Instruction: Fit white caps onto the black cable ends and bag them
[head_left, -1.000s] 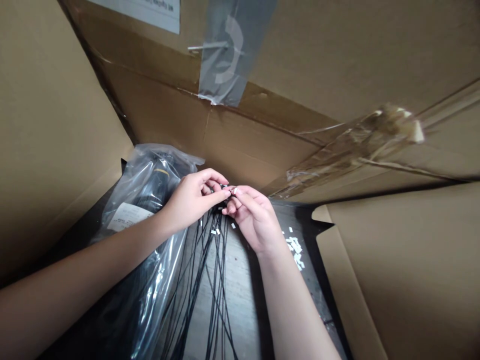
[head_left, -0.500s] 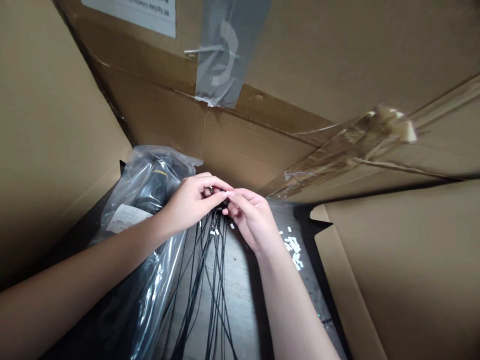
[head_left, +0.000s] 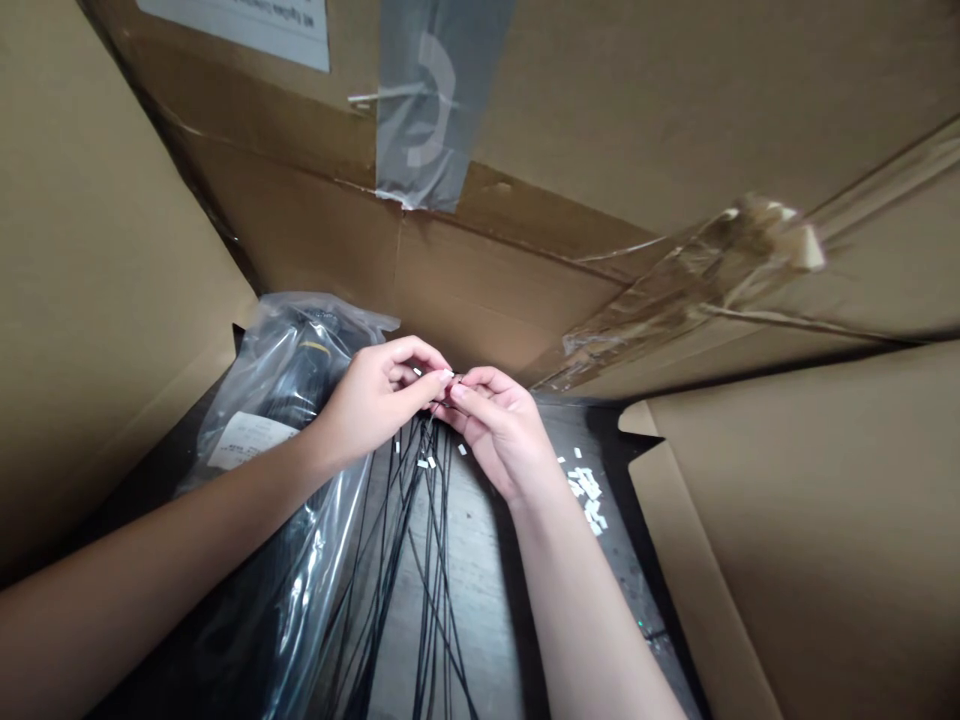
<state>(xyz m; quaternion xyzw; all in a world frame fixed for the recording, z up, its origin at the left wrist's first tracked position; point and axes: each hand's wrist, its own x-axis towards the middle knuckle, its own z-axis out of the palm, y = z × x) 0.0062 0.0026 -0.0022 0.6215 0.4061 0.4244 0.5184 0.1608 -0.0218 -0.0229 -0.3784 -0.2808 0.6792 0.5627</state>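
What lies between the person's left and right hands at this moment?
In the head view, thin black cords run up between the left hand and the right hand, gathered where the hands meet; their ends are too small to make out.

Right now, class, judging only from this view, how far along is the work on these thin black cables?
Done, it seems: small white bits lie scattered on the dark surface, perhaps taken off cable ends. In hand: the left hand and right hand pinch the cable ends together. Left: thin black cables hang in a loose fan below; how many remain is unclear.
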